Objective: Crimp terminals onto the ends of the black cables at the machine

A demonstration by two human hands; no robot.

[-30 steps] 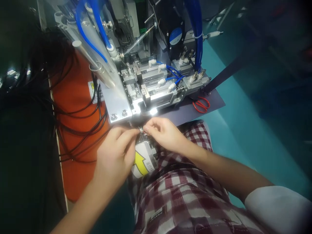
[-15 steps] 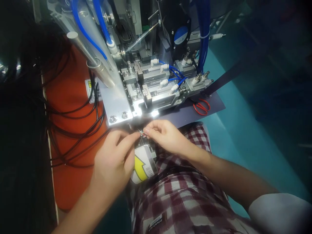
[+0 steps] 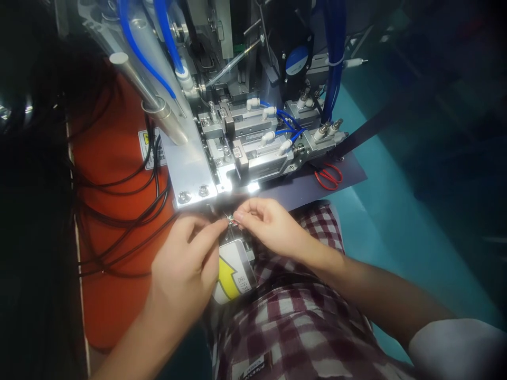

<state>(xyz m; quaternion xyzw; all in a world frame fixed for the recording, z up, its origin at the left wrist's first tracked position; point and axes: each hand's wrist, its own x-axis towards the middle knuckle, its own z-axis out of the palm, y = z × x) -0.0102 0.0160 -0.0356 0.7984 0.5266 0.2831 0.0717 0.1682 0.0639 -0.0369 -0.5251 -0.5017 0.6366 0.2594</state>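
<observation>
My left hand (image 3: 186, 264) and my right hand (image 3: 265, 224) meet just below the front edge of a metal machine (image 3: 237, 153). Both pinch a tiny shiny wire end (image 3: 228, 218) between thumb and forefinger, fingertips almost touching. The piece is too small to name exactly. Beneath the hands sits a white label with a yellow arrow (image 3: 232, 274).
Black cables (image 3: 130, 211) loop over an orange surface (image 3: 111, 158) on the left. Blue air hoses (image 3: 166, 37) run across the machine top. Red scissors (image 3: 328, 175) lie on a dark sheet at the right, with a teal floor beyond. A checked shirt fills the foreground.
The view has shifted a little; both hands stay pinched together at the same spot under the machine, sitting slightly lower in the picture.
</observation>
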